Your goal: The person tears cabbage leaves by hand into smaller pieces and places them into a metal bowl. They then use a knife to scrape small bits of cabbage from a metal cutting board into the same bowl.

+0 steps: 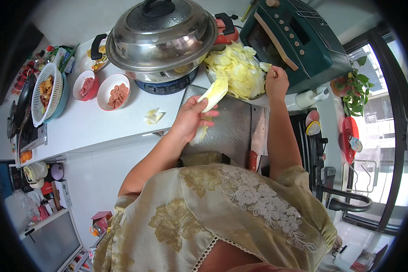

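My left hand (192, 114) holds a small pale yellow napa cabbage heart (217, 91) above the stainless steel cutting board (229, 127). My right hand (278, 81) pinches a small torn piece of cabbage leaf (265, 66) by the bowl's right side. Between the hands, a heap of torn cabbage leaves (239, 66) fills a metal bowl (256, 96). A cleaver (258, 131) with a reddish handle lies along the board's right edge. Some leaf (200, 135) shows on the board, partly behind my left hand.
A lidded steel pot (163, 40) stands on an induction cooker (166, 85). To its left are bowls of sliced sausage (118, 96) and raw meat (87, 86), and a white basket of fried food (47, 91). Cabbage scraps (153, 116) lie on the counter. A green oven (297, 40) stands behind my right hand.
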Action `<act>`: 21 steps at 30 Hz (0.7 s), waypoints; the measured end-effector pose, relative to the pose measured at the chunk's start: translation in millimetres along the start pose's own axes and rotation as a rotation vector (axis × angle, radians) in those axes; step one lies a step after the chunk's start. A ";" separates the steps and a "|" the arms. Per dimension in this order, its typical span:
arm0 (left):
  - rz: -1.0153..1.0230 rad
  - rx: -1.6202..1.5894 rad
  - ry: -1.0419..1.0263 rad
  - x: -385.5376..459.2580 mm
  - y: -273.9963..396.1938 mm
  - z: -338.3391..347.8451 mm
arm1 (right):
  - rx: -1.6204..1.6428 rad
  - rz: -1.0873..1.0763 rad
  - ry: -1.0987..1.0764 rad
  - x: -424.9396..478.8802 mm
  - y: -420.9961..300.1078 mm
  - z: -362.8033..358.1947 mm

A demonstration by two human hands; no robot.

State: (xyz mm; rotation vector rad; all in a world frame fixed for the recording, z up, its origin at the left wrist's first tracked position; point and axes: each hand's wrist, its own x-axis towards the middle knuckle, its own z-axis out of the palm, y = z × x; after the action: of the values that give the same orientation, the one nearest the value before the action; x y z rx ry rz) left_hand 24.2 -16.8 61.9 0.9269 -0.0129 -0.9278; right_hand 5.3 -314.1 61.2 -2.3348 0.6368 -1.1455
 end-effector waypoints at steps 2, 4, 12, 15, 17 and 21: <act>0.012 -0.006 -0.001 0.2 1.1 -3.2 | 0.036 0.033 0.006 -1.6 -2.2 2.9; 0.016 -0.010 -0.004 0.3 -0.6 -5.3 | 0.066 0.035 -0.011 -1.9 -6.2 0.2; 0.029 -0.026 -0.032 3.4 -1.6 0.4 | 0.202 0.225 -0.494 -4.5 22.7 0.1; 0.113 0.025 -0.033 4.2 -2.6 -1.7 | 0.152 0.181 -0.416 -8.5 13.9 -9.7; 0.201 0.219 -0.013 3.3 -3.0 -1.5 | 0.125 0.134 -0.390 -11.3 -15.8 -24.6; 0.357 0.663 -0.082 -3.6 5.1 3.9 | 0.262 -0.084 -0.663 -38.3 -112.0 -57.6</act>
State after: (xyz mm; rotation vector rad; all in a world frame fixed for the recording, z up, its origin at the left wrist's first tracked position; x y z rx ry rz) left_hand 23.9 -15.7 69.2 1.4379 -0.5678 -0.6263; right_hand -39.9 -215.0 135.1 -2.3207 0.1371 -0.3923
